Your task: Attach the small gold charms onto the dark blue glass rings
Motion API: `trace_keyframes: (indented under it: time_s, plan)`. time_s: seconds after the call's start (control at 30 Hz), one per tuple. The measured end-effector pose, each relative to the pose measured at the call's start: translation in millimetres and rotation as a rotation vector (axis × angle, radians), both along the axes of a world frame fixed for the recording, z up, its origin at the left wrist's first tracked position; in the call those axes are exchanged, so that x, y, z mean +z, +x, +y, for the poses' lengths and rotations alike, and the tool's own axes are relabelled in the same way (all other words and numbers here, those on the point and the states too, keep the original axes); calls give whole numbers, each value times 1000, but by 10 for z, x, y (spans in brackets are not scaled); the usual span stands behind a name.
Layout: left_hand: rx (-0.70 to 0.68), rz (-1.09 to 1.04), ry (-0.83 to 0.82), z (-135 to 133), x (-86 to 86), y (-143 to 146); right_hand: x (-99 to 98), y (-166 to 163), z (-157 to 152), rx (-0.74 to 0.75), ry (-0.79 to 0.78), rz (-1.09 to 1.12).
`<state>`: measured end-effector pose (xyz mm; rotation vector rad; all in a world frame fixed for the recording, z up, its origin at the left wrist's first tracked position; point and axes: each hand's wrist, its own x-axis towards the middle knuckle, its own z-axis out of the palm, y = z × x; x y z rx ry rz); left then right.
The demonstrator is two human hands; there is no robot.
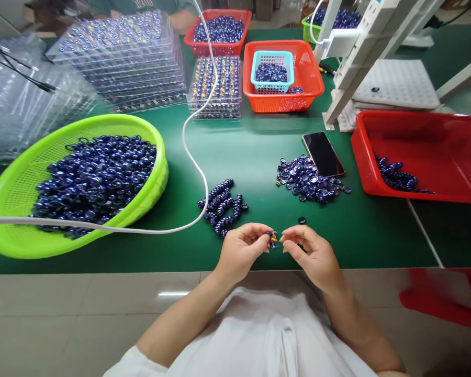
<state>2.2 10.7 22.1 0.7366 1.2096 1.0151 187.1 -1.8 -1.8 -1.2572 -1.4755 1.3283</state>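
Observation:
My left hand pinches a small dark blue glossy piece at the near edge of the green table. My right hand is curled beside it, fingertips close to the same piece; I cannot make out whether it holds anything. One loose blue bead lies just beyond my right fingers. Several stacked rows of blue pieces lie ahead of my left hand. A loose heap of flat blue pieces sits farther right.
A green basket full of blue pieces stands left, crossed by a white cable. A phone, a red tray, orange baskets, clear trays and a white stand lie beyond. Another person sits at the far side.

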Motion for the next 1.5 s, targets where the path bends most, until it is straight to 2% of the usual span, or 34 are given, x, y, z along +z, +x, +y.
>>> trace_keyframes:
  time_s: [0.33,0.47,0.63,0.73,0.83,0.93,1.1,1.23,1.33,1.5]
  plan:
    - [-57,109,20,6,-24,39,55,-88,45,25,438,-181]
    - [-88,166,39,-5,-57,57,3,-86,52,54,676,-377]
    - [-203,204,104,-13,-54,29,-11,-66,88,122,773,-589]
    - [-285,241,177,-20,-32,0,14,-52,117,157,763,-635]
    - [-352,266,223,-31,-26,-21,57,-38,130,201,664,-586]
    - [-367,284,234,-41,-34,-33,117,-31,138,188,460,-473]
    - [-317,216,200,-33,-24,-45,179,-25,184,138,88,-240]
    - [-294,108,100,-13,7,-49,154,-20,211,167,-66,-91]
    - [-265,54,45,2,11,-53,140,-21,186,154,-52,-78]
    - [-175,7,19,25,-66,-76,136,9,111,187,225,-114]
